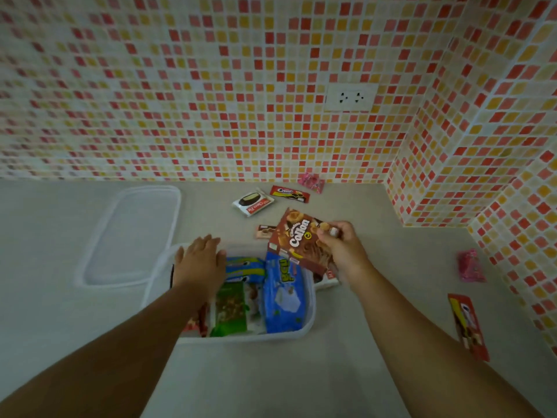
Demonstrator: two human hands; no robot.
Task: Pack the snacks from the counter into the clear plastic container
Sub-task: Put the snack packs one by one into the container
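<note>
The clear rectangular plastic container (304, 333) is sitting on the pale grey bench (376, 267) just in front of the person, its near-left corner and much of its left side lying hidden under the left forearm. Inside it, a blue packet (281, 300) with large letters too blurred to read is lying beside a green packet (230, 309), a blue-and-green packet (245, 268) and a red wrapper (199, 322) that is mostly covered by the arm. The left hand (199, 262) is resting flat over the container's far-left rim with its fingers straight and holding nothing. The right hand (337, 245) is gripping a brown cardboard box reading "Collon" (297, 239) by its right edge, fingers curled round it, the box hanging tilted over the container's far-right corner and hiding whatever white pack is peeking out beneath it. Behind the box a small brown-and-pink wrapper (265, 230) is showing only partly. Farther back are lying a white "Choco Pie" pack (253, 203), a red bar wrapper (290, 194) with unreadable print and a pink wrapper (312, 182). The clear lid (132, 236) is lying to the left. At the right, a pink packet (470, 265) and a long red packet (468, 325) are lying near the mosaic-tiled wall (211, 86), which is carrying a white socket (351, 97).
</note>
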